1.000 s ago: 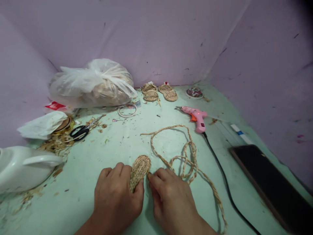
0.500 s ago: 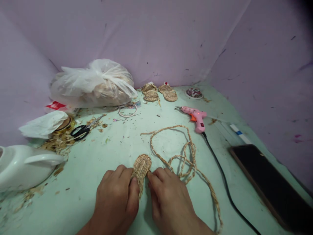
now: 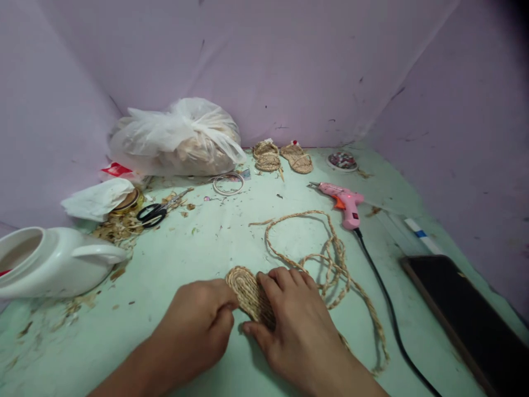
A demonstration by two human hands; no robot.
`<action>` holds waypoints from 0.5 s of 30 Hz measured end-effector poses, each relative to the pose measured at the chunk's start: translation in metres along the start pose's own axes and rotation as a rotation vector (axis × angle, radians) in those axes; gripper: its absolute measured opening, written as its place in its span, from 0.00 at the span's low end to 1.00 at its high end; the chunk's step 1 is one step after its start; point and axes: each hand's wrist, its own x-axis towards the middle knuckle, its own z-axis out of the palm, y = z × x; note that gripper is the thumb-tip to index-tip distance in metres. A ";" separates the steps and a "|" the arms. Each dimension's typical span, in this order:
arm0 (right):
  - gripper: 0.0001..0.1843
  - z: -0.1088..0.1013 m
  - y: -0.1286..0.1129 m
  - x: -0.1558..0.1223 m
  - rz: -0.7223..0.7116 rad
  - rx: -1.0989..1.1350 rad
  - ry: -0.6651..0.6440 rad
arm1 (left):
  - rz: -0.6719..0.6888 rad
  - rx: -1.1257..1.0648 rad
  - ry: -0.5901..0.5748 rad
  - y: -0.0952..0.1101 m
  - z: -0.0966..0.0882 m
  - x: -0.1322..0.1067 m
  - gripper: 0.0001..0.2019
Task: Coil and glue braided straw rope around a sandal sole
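A coiled braided-straw sole [image 3: 243, 289] lies at a slant on the green tabletop, its rounded end pointing away from me. My right hand [image 3: 289, 320] grips it across the middle, thumb on the near side and fingers over the far edge, hiding its lower end. Closed in a pinch, my left hand [image 3: 202, 320] is against the sole's left edge; what its fingertips hold is hidden. A long braided straw cord [image 3: 297, 215] loops loosely beyond and to the right of my right hand.
At right are a pink glue gun [image 3: 343, 201] with a black cable and a dark phone [image 3: 463, 309]. Finished straw sandals [image 3: 297, 157] and a dish of beads [image 3: 342, 160] stand behind. Leftward are scissors [image 3: 159, 212], a tied plastic bag [image 3: 177, 138] and a white jug [image 3: 61, 264].
The sole has turned so its rounded end tilts left. My right hand has moved from its edge to around it, and my left hand has shifted to the left edge. The view has swung left.
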 end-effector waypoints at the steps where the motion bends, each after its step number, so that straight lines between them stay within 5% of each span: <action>1: 0.21 0.001 0.000 0.000 -0.001 -0.008 0.004 | 0.017 0.060 0.062 -0.001 -0.004 0.000 0.10; 6: 0.19 0.003 0.002 -0.003 -0.014 -0.020 0.022 | 0.178 0.272 0.248 -0.004 -0.011 0.000 0.15; 9: 0.18 0.003 0.004 0.000 -0.075 0.013 0.017 | 0.259 0.238 0.226 -0.004 -0.006 0.003 0.22; 15: 0.31 0.002 0.014 -0.002 -0.163 0.079 0.043 | 0.227 0.166 0.132 -0.005 0.000 0.010 0.17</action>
